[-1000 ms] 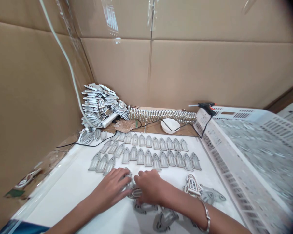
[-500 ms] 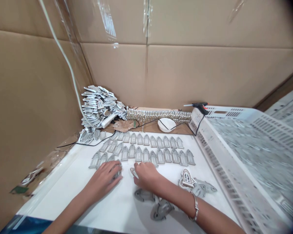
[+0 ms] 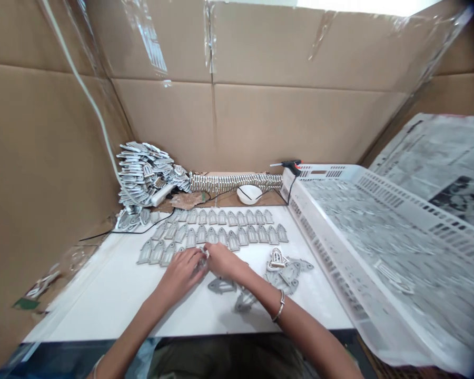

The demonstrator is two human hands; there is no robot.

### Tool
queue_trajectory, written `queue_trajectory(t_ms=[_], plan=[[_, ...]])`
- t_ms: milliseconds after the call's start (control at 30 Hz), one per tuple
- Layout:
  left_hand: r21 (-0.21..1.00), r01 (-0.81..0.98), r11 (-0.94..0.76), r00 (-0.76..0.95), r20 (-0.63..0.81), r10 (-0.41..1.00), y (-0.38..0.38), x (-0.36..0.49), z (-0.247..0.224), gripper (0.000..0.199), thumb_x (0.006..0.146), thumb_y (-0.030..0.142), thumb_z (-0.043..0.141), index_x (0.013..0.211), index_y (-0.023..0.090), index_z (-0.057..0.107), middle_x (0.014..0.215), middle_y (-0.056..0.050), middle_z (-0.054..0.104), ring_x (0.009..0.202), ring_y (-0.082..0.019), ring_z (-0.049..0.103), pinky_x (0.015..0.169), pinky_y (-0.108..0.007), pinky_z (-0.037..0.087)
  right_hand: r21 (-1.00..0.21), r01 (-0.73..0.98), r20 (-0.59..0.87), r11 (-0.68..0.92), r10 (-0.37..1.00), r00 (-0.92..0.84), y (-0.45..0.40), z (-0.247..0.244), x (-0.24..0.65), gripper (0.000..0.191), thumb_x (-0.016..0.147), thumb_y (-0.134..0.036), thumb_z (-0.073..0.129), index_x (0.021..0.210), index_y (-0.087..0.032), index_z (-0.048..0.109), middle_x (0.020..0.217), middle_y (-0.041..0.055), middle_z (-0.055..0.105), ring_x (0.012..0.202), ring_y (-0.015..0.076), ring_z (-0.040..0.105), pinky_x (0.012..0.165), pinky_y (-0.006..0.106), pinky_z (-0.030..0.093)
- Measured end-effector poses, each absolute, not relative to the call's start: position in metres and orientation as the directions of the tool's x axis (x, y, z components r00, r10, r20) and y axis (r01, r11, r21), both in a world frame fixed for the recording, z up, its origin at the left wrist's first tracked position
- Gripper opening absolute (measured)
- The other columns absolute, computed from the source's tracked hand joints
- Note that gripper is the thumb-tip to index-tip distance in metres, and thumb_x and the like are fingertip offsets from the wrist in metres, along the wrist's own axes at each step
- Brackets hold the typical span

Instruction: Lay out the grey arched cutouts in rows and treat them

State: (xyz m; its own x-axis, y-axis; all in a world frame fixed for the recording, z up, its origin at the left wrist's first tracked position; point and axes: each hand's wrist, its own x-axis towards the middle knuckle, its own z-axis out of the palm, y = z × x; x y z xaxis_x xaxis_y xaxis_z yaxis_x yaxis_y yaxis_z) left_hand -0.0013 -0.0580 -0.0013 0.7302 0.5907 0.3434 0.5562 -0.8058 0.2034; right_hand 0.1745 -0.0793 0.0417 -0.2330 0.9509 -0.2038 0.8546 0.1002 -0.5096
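Observation:
My left hand curls its fingers around a small grey arched window-shaped piece, low over the white tabletop. Against its fingertips, my right hand is closed in a pinch; what it holds is mostly hidden. Rows of grey arched pieces lie flat just beyond both hands. Below my right wrist are loose grey pieces, partly covered by the forearm. To the right, white-and-brown arched window pieces rest by more grey ones.
A white plastic crate full of grey pieces stands at right, with a glue gun on its far corner. Behind the rows are a white bowl, a long stacked row, a tall pile and a black cord. Cardboard walls enclose the table.
My right hand has moved to meet my left hand, and the two now touch at the fingertips. The camera view has shifted, showing more of the crate and the table's front edge.

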Motion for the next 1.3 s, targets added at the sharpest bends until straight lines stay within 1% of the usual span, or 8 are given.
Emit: queue_trajectory(t_ms=[100,233,367,533,733,1067,1200,1300], plan=[[0.222,0.548,-0.807,0.731,0.343,0.59,-0.061,0.006,-0.007,0.019,0.094,0.032,0.052,0.106,0.019,0.058,0.111,-0.009,0.065,0.108,-0.026,0.059,0.088,-0.04,0.046,-0.538,0.838,-0.147,0.09,0.969,-0.198,-0.088,0.042,0.187,0.039,0.088,-0.013,0.042,0.123,-0.013,0.061,0.105,0.0148,0.071,0.098,0.0221,0.066,0.078,0.028,0.046],[0.268,0.541,-0.797,0.727,0.327,0.604,-0.061,0.009,-0.013,0.014,0.094,0.029,0.052,0.1,0.019,0.06,0.109,-0.008,0.062,0.106,-0.025,0.059,0.087,-0.04,0.047,-0.677,0.736,-0.055,-0.01,0.998,-0.037,-0.108,0.048,0.223,0.036,0.091,-0.018,0.041,0.119,-0.018,0.063,0.102,0.0079,0.071,0.092,0.0177,0.065,0.081,0.026,0.044],[0.339,0.538,-0.771,0.696,0.337,0.634,-0.058,0.007,-0.023,0.014,0.096,0.029,0.05,0.1,0.021,0.062,0.116,-0.008,0.06,0.11,-0.025,0.057,0.092,-0.041,0.046,-0.742,0.648,-0.109,-0.174,0.984,0.139,-0.133,0.048,0.252,0.03,0.09,-0.025,0.045,0.111,-0.02,0.065,0.093,0.0044,0.07,0.083,0.0171,0.063,0.075,0.026,0.044],[0.402,0.512,-0.759,0.665,0.374,0.647,-0.057,0.004,-0.026,0.014,0.095,0.029,0.053,0.102,0.022,0.063,0.117,-0.008,0.061,0.113,-0.026,0.055,0.094,-0.041,0.045,-0.644,0.738,-0.174,-0.202,0.978,0.116,-0.157,0.04,0.244,0.031,0.084,-0.031,0.057,0.113,-0.022,0.063,0.099,0.0042,0.065,0.085,0.0184,0.061,0.071,0.026,0.041],[0.42,0.436,-0.796,0.696,0.403,0.594,-0.065,0.003,-0.014,0.014,0.094,0.03,0.056,0.102,0.02,0.062,0.114,-0.009,0.063,0.113,-0.026,0.055,0.095,-0.041,0.043,-0.468,0.864,-0.167,-0.188,0.978,0.122,-0.165,0.027,0.231,0.04,0.079,-0.019,0.057,0.119,-0.022,0.057,0.111,0.0074,0.059,0.098,0.0227,0.059,0.07,0.028,0.039],[0.374,0.328,-0.867,0.8,0.378,0.466,-0.085,0.012,-0.007,0.022,0.091,0.036,0.062,0.106,0.02,0.061,0.105,-0.007,0.067,0.106,-0.026,0.056,0.092,-0.041,0.042,-0.715,0.678,-0.076,-0.173,0.982,0.171,-0.161,0.015,0.245,0.008,0.077,-0.016,0.055,0.085,-0.019,0.052,0.075,-0.0008,0.055,0.072,0.0153,0.053,0.063,0.024,0.036],[0.36,0.324,-0.875,0.791,0.404,0.459,-0.093,0.027,-0.012,0.014,0.093,0.032,0.06,0.098,0.019,0.062,0.093,-0.005,0.067,0.095,-0.024,0.057,0.083,-0.039,0.044,-0.716,0.673,-0.007,-0.186,0.966,0.26,-0.157,0.03,0.247,0.007,0.084,-0.026,0.055,0.086,-0.019,0.054,0.072,-0.0015,0.054,0.069,0.0158,0.053,0.063,0.025,0.037],[0.356,0.356,-0.864,0.752,0.439,0.491,-0.099,0.048,-0.018,0.013,0.092,0.03,0.06,0.094,0.017,0.063,0.091,-0.006,0.068,0.089,-0.024,0.058,0.077,-0.037,0.046,-0.645,0.75,0.06,-0.145,0.969,0.24,-0.148,0.04,0.233,0.009,0.087,-0.023,0.053,0.093,-0.019,0.058,0.08,0.0013,0.06,0.075,0.0171,0.057,0.068,0.027,0.039]])
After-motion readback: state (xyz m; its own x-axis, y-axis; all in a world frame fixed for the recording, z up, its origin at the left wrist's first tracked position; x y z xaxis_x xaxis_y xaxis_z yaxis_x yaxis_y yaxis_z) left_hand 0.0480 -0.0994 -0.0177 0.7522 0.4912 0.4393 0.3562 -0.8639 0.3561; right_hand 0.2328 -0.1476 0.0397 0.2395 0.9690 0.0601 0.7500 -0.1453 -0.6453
